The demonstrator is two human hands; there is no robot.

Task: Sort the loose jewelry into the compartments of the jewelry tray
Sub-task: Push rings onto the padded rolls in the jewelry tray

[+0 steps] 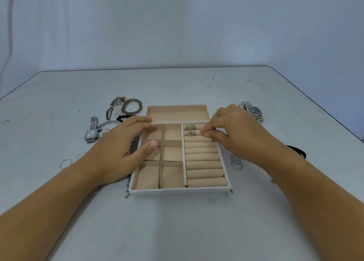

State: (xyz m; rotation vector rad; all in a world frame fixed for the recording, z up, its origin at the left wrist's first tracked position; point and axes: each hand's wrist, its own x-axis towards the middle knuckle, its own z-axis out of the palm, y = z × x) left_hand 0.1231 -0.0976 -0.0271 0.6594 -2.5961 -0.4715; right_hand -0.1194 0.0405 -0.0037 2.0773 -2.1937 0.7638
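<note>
The beige jewelry tray (pixel 180 191) lies in the middle of the table, with a long back compartment, several square compartments on the left and a column of ring rolls on the right. Two silver rings (pixel 190 130) sit in the top ring rolls. My right hand (pixel 232 130) pinches something small against the rolls just right of them; my fingertips hide the piece. My left hand (pixel 120 148) rests with straight fingers on the tray's left wall, thumb over a middle square compartment, and holds nothing.
Left of the tray lie a silver watch (pixel 91 130), a beaded bracelet (pixel 132 106), a black bead bracelet (pixel 121 118) and thin rings (pixel 66 163). A chain (pixel 127 188) pokes out under my left wrist. On the right are a dark-faced watch (pixel 253 111), thin rings (pixel 236 162) and a black band (pixel 297 150).
</note>
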